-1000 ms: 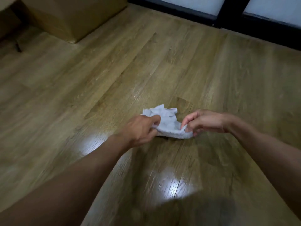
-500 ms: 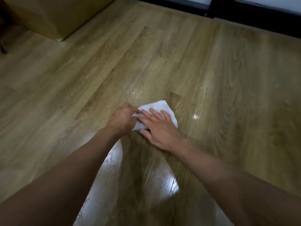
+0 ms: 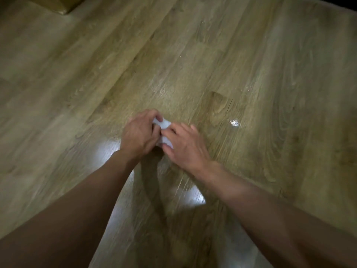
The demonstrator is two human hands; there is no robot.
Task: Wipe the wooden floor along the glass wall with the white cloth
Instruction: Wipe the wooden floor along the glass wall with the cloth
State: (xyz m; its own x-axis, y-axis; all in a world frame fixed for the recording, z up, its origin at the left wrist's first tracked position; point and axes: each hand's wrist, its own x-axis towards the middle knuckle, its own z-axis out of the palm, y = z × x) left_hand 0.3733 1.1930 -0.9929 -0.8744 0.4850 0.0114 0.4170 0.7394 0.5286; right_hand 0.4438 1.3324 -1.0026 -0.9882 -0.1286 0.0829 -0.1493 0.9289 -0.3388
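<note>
a: where is the white cloth [image 3: 164,123] now? we see so little of it.

b: it is bunched small between our two hands, low on the wooden floor [image 3: 251,171]. only two white bits show, one past the left knuckles and one between the thumbs.

a: a second ago we held it spread between both hands, and half a second ago it lay as a flat folded piece under the right palm.

b: yes, so we have gathered it into a small pad. our left hand [image 3: 139,136] has its fingers curled round the cloth and grips it. our right hand [image 3: 186,147] is just beside it, with the fingers almost straight, the tips resting on the cloth and the thumb at its near edge.

a: then we think no wiping stroke runs now. this is preparing the cloth.

b: we think so also. wet drops [image 3: 160,91] shine on the boards just beyond the hands, so work is left there.

a: and the glass wall?

b: our head went down, so it is nearly out of view. only a dark strip [image 3: 343,1] stays far beyond the right hand, and a corner of the cardboard box [image 3: 58,3] far beyond the left hand.
</note>
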